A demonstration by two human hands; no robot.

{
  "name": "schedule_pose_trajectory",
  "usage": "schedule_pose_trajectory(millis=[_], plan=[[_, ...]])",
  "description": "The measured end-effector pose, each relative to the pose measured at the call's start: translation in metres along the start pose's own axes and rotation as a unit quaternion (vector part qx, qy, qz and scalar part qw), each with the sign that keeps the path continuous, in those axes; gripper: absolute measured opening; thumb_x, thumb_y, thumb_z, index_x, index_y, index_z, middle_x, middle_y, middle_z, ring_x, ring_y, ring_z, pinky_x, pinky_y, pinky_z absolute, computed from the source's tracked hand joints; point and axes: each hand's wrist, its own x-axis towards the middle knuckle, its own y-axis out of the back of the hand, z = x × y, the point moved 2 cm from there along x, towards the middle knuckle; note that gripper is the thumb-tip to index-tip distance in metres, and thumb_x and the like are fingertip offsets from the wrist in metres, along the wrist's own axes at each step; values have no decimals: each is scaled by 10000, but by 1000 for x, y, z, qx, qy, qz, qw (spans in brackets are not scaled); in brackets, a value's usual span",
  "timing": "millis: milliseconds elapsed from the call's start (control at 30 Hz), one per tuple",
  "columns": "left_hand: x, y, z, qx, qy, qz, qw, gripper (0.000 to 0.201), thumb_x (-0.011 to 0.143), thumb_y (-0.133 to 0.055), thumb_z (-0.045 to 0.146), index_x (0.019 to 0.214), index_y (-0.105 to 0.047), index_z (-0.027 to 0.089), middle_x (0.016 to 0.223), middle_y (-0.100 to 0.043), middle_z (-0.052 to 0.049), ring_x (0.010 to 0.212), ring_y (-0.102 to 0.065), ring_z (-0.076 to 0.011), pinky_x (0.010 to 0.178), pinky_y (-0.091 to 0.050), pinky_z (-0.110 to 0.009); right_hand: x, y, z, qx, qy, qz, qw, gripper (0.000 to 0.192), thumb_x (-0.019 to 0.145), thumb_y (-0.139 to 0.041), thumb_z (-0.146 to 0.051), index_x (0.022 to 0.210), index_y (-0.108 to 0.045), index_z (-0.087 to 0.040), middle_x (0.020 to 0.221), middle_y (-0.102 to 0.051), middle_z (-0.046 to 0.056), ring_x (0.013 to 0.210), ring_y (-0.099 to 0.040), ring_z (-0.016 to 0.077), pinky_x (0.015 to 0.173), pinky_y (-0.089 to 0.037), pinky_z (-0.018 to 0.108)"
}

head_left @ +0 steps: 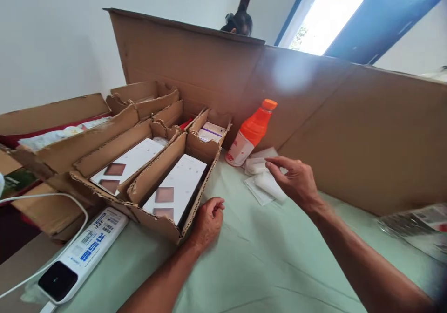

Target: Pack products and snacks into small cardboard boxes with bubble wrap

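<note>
1. The small clear packets (pixel 262 179) lie in a loose overlapping heap on the table (pixel 272 257), just in front of the orange bottle and near the tall cardboard screen. They look thin, flat and very light, probably soft plastic film with white contents. I judge them limp and a little slippery, likely to slide over one another and hard to lift singly.
2. The right hand (pixel 296 180) is over the heap, with thumb and forefinger drawn together at the top packet (pixel 256 165). The grip seems to pinch its edge, though whether the packet is actually lifted I cannot tell. An edge or corner is the sensible hold. A flat press would only push the pile about.
3. The left hand (pixel 208 220) rests on the table in a loose fist, holding nothing, beside the corner of the nearest cardboard box (pixel 167 189).
4. The orange bottle (pixel 250 133) stands tilted just behind the packets. It is top-heavy by its look and easy to knock.
5. More open cardboard boxes (pixel 115 164) of white cartons sit to the left. A white power strip (pixel 82 255) lies at the table's near-left edge.
</note>
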Motion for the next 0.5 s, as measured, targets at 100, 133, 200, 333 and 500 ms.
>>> schedule_pose_trajectory(millis=[100, 133, 200, 333, 500], plan=[[2, -2, 0, 2, 7, 4, 1000, 326, 796, -504, 94, 1043, -699, 178, 958, -734, -56, 867, -660, -170, 799, -518, -276, 39, 6, -82, 84, 113, -19, 990, 285, 925, -541, -335, 1031, -794, -260, 1015, -794, 60, 856, -717, 233, 793, -513, 350], [2, -2, 0, 2, 9, 5, 1000, 329, 792, -498, 86, 1041, -696, 172, 960, -733, -60, 867, -658, -172, 801, -520, -279, 55, 3, -114, 105, 160, -41, 981, 296, 940, -518, -310, 1048, -788, -255, 1029, -789, 52, 876, -714, 219, 793, -511, 328], [3, -1, 1, 0, 11, 3, 1000, 333, 787, -493, 79, 1038, -693, 169, 958, -731, -64, 858, -654, -174, 796, -522, -282, 87, -12, -176, 105, 247, -99, 958, 315, 951, -503, -251, 1123, -766, -242, 1089, -777, 45, 952, -705, 205, 819, -497, 297], [2, 1, 2, -4, 6, -8, 1000, 286, 818, -509, 117, 1022, -695, 193, 959, -729, -50, 862, -653, -179, 765, -524, -276, 133, -70, -264, -43, 381, -247, 890, 426, 870, -551, -94, 1223, -728, -253, 1153, -765, 61, 1053, -700, 234, 808, -484, 288], [4, 4, 1, -1, -6, -12, 1000, 240, 864, -533, 192, 1040, -696, 209, 972, -731, -42, 873, -660, -186, 798, -540, -306, 145, -123, -302, -169, 420, -335, 826, 316, 805, -619, -52, 1047, -783, -170, 1109, -776, 123, 1045, -714, 260, 788, -523, 293]])
